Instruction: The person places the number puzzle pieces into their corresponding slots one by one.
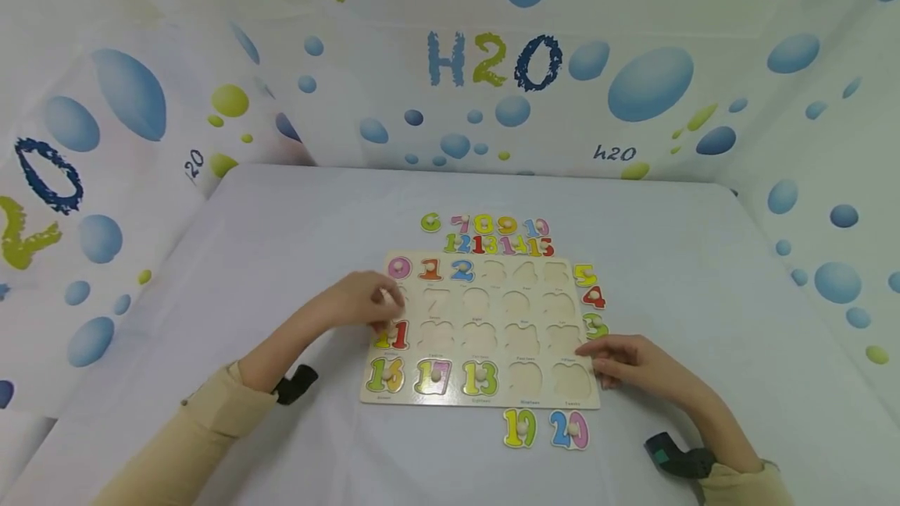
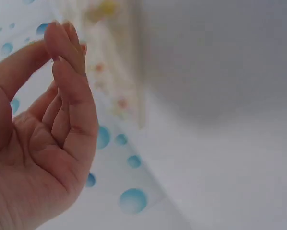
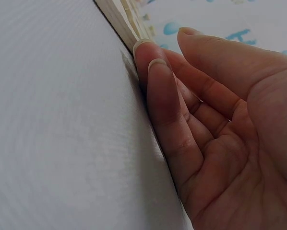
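"Left hand (image 1: 362, 299)?"
"Hangs over the board (image 1: 501, 326) at nine o'clock, near 11 (image 1: 400, 334); can't tell whether pinching anything."
"And the right hand (image 1: 626, 358)?"
"Loose and empty, touches the board's edge at three o'clock."
"The board?"
"Lies flat on the white table (image 1: 295, 201), with 19 (image 1: 519, 429) and 20 (image 1: 578, 431) just outside at five o'clock."

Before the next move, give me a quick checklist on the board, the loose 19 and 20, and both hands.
1. 19 piece and 20 piece loose below the board: ok.
2. Nineteen slot and twenty slot unfilled: ok.
3. Right hand at the board's right edge: ok.
4. Left hand clear of the board: not ok, it reaches over the left edge.
5. 11 piece fully seated: cannot tell, the left hand partly covers it.
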Demonstrator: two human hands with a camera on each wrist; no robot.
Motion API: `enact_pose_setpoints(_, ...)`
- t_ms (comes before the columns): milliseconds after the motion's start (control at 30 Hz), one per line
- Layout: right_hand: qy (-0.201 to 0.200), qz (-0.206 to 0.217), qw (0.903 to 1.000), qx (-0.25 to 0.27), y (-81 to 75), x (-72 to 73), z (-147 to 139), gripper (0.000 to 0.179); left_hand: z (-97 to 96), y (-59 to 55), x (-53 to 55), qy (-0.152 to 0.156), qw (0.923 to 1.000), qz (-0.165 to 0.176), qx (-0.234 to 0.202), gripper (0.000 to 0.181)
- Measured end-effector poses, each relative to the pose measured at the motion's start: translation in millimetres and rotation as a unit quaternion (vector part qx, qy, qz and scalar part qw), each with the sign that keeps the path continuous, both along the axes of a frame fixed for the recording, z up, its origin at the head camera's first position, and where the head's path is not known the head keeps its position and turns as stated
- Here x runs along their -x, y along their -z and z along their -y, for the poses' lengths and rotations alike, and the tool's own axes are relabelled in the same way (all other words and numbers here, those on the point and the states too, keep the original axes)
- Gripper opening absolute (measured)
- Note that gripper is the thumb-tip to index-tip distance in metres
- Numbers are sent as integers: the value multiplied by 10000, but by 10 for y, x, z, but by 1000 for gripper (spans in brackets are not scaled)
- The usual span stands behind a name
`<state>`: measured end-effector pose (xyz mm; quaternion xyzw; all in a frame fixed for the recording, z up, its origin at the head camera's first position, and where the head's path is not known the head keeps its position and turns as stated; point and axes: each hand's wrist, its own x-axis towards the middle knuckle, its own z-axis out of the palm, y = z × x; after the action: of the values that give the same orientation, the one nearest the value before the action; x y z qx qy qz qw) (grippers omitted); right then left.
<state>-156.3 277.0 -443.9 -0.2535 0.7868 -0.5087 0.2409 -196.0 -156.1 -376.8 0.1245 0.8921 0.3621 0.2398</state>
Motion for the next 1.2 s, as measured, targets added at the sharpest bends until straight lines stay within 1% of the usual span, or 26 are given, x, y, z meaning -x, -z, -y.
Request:
enact_pose_setpoints(67,17,-4,10000,8,-6,-3,-10,27,-105,-93,222,-85,9998,-135,-116,20)
enact_pose_setpoints(133,29,19,10000,51,-8,-10,-22,27,-247,-122,470,-253,9987,-225,-368,26)
enact_pose_setpoints(167,28,46,10000,79,-9,-14,-26,27,-322,-106,590,-355,9979,-220,-504,28)
enact_pose_setpoints(233,-6,74,9999,136,-7,-22,-26,27,-453,-32,801,-476,9967,-251,-610,29)
enact_pose_setpoints(267,-29,82,9998,162,-6,-26,-22,27,-508,19,885,-543,9966,-272,-558,29)
enact_pose_setpoints(300,-51,84,9998,185,-5,-30,-16,27,-558,71,957,-596,9965,-255,-531,28)
enact_pose_setpoints(367,-77,69,9997,203,-4,-36,-2,27,-632,174,1062,-712,9963,-211,-442,26)
enact_pose_setpoints(467,-70,65,9998,196,-6,-41,14,27,-698,283,1138,-1053,9929,-42,-557,19)
enact_pose_setpoints(533,-48,77,9998,173,-9,-41,15,27,-724,319,1158,-1257,9896,23,-701,16)
enact_pose_setpoints(600,-27,80,9999,147,-11,-37,12,26,-742,326,1163,-1383,9876,-8,-736,13)
enact_pose_setpoints(700,-7,76,9999,121,-16,-31,6,26,-757,312,1167,-1264,9901,-286,-541,13)
enact_pose_setpoints(733,-7,71,9999,108,-18,-29,5,27,-756,298,1164,-1206,9907,-443,-455,13)
enact_pose_setpoints(800,-1,70,9999,86,-21,-24,8,27,-745,275,1160,-1187,9892,-677,-528,12)
enact_pose_setpoints(867,6,61,10000,60,-26,-19,15,27,-720,221,1139,-1220,9865,-853,-685,11)
enact_pose_setpoints(933,9,39,10000,33,-24,-12,26,27,-673,144,1074,-1181,9855,-910,-806,10)
enact_pose_setpoints(967,18,36,10000,25,-22,-10,32,27,-643,108,1018,-1097,9866,-860,-847,10)
enact_pose_setpoints(1000,29,43,10000,14,-23,-9,36,27,-618,66,933,-991,9883,-865,-773,9)
enact_pose_setpoints(1067,60,84,9999,-21,-23,-7,39,27,-573,21,730,-683,9930,-716,-638,9)
enact_pose_setpoints(1133,67,104,9999,-54,-24,-4,37,28,-535,28,495,-372,9966,-562,-469,7)
enact_pose_setpoints(1200,48,82,9999,-67,-29,2,35,28,-508,57,269,-185,9983,-458,-313,5)
